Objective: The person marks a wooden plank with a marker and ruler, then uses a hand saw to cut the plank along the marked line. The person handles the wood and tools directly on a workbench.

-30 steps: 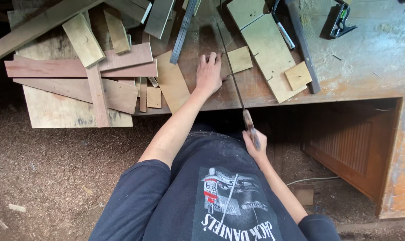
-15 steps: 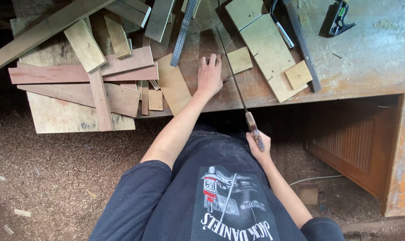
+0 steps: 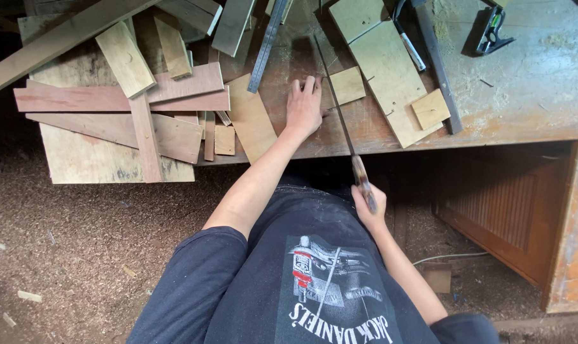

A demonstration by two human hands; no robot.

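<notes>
Wooden saw handle (image 3: 363, 185) in right fingers (image 3: 373, 202); left fingers (image 3: 309, 89) flat on rough board (image 3: 289, 70)

A worn brown counter (image 3: 524, 89), dusted with pale sawdust, carries offcuts in two tones: reddish-brown boards (image 3: 120, 99) and pale tan plywood pieces (image 3: 384, 70). The saw (image 3: 340, 108) shows a dark grey blade and a mottled brown wooden handle. The person's T-shirt (image 3: 314, 280) is black with a white, red and grey print. The floor (image 3: 79, 248) is speckled brown with wood shavings.
</notes>
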